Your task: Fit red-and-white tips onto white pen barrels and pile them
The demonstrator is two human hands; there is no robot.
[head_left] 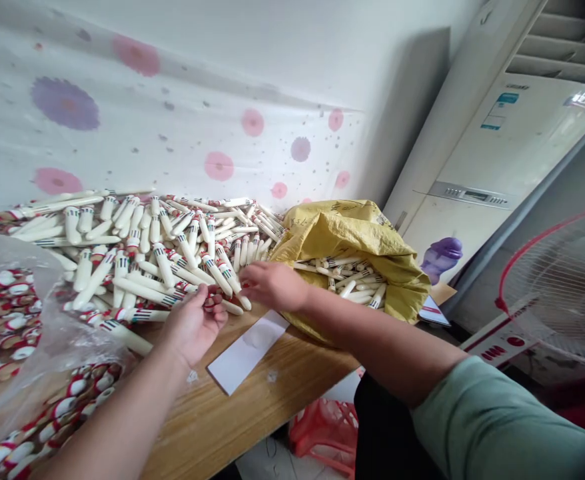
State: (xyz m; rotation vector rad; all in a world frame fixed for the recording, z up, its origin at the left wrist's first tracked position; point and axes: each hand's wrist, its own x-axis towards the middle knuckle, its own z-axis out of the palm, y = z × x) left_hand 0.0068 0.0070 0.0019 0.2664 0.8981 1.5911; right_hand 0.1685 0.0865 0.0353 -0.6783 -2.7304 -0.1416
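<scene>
Hovering half-curled beside smooth, round-ended cream pens (163,265) are both hands (197,327) (any hold unclear).

Head view, frame centre as dial: cream pens (163,263) lie heaped on the worktop (300,373) toward 9 o'clock; an open yellow sack (357,233), between 3 and 4, holds more. Left grip (200,323) and right grip (270,285), contents unclear, sit at the heap's near edge. White card (245,360), 7 o'clock; clear bag (67,320), 8; fan (562,287), 3.
</scene>
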